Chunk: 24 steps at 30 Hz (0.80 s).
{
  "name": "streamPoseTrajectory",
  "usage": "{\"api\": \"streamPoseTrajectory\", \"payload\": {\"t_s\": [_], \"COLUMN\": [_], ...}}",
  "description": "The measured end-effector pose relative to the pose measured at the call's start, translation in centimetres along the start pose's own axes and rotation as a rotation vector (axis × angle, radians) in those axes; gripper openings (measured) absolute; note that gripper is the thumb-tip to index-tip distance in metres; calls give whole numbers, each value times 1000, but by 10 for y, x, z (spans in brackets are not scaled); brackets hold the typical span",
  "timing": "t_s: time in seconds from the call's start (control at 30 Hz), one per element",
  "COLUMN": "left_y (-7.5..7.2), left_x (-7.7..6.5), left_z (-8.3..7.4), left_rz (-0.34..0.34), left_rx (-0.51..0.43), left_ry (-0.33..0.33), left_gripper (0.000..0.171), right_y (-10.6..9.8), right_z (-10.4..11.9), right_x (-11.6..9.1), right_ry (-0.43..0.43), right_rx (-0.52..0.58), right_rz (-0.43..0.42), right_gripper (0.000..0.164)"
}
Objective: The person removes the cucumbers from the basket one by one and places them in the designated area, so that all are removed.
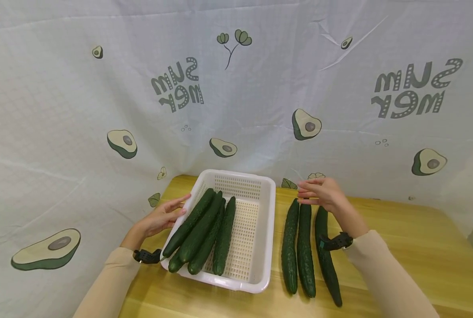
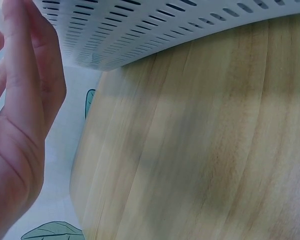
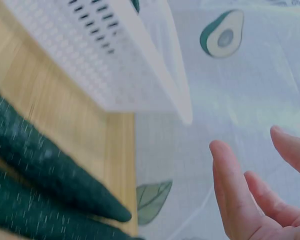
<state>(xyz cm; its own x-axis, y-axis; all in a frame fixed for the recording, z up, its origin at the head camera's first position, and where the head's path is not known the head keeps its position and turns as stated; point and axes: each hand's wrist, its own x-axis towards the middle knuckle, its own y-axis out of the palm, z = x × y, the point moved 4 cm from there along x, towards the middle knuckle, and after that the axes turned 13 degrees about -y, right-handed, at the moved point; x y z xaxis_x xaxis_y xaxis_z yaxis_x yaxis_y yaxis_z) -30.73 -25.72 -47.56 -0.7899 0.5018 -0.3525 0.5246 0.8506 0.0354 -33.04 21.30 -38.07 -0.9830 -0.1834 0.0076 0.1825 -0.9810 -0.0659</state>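
Furthest left, the person's left hand [image 1: 163,217] rested its fingers, fairly straight, on the left rim of a white slotted basket [image 1: 263,234] that stood on the worktop [image 1: 411,238]. The cucumbers in the basket [image 1: 224,238] lay together on its left side, at least four of them, some tilted up onto the near-left rim. Right of it, three cucumbers on the worktop [image 1: 305,251] lay lengthwise, near to far, the right one slightly apart. The right hand [image 1: 323,193] was held over their far ends with nothing in its grasp, thumb and fingers spread. To my eye each cucumber would be firm and fairly light, stiff enough to lift by one end but liable to snap if bent; the bumpy skin should give grip unless wet, and round the middle seemed the steadiest hold.
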Motion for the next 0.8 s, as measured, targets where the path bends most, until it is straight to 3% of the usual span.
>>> {"api": "streamPoseTrajectory", "payload": {"t_s": [0.47, 0.8], "left_y": [0, 3], "left_x": [0, -1], "left_z": [0, -3], "left_rz": [-7, -24], "left_rx": [-3, -1], "left_ry": [-8, -18], "left_gripper": [63, 64], "right_y": [79, 131], "right_z": [-9, -25], "right_x": [34, 48], "right_ry": [82, 129], "right_rx": [47, 144], "right_rz": [72, -35], "right_gripper": [60, 49]}}
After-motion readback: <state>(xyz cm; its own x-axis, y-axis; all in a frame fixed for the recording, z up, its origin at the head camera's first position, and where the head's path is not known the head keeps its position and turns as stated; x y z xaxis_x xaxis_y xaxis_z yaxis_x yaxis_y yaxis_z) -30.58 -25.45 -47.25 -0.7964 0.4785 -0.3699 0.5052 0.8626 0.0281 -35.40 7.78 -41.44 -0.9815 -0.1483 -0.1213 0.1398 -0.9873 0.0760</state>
